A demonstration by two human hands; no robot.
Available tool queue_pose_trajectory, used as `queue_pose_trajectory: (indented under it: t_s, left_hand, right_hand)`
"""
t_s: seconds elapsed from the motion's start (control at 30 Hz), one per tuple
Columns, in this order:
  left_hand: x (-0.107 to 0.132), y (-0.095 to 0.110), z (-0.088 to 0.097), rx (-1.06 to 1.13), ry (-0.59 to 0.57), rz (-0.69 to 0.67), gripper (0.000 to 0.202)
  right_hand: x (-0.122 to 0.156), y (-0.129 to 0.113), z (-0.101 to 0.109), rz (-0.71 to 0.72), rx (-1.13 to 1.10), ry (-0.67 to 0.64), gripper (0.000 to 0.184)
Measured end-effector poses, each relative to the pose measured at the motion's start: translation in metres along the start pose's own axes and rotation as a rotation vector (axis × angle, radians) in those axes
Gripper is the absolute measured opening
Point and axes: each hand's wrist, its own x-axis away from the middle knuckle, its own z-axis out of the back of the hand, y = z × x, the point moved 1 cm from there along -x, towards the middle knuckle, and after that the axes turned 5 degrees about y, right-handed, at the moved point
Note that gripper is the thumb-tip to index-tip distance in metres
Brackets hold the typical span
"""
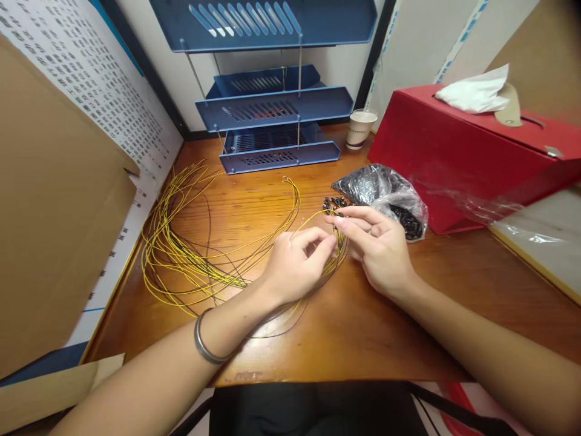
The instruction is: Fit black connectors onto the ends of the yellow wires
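Note:
Yellow and dark wires point(181, 254) lie in a loose coil on the left of the wooden table and run beneath my left hand point(299, 260). That hand is closed, thumb against fingers, on a thin wire. My right hand point(376, 242) pinches a yellow wire point(318, 213) near its end, thumb and forefinger together. Small black connectors point(333, 203) are bunched just beyond the right fingertips. Whether one of them sits inside the pinch is hidden. A clear plastic bag point(381, 188) filled with small black parts rests behind my right hand.
A blue tiered tray rack point(279, 160) stands at the back, with a paper cup point(361, 128) to its right. The red box point(454, 163) with white tissue on top occupies the right side. Cardboard point(54, 200) leans at the left. The table's front edge point(345, 381) is close to me.

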Motion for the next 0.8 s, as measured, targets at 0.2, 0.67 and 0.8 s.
queue_pose_trajectory:
  t_s: [0.2, 0.67, 0.8]
  left_hand:
    - [-0.003, -0.004, 0.007, 0.036, -0.106, -0.022, 0.031]
    - [-0.004, 0.002, 0.01, 0.05, -0.195, 0.005, 0.033]
    - [-0.003, 0.005, 0.01, 0.099, -0.223, 0.027, 0.033]
  right_hand:
    - [0.005, 0.001, 0.0, -0.071, -0.021, -0.05, 0.022]
    - [0.01, -0.001, 0.0, -0.069, -0.027, -0.054, 0.023]
    - [0.01, 0.003, 0.002, -0.07, -0.022, -0.032, 0.023]
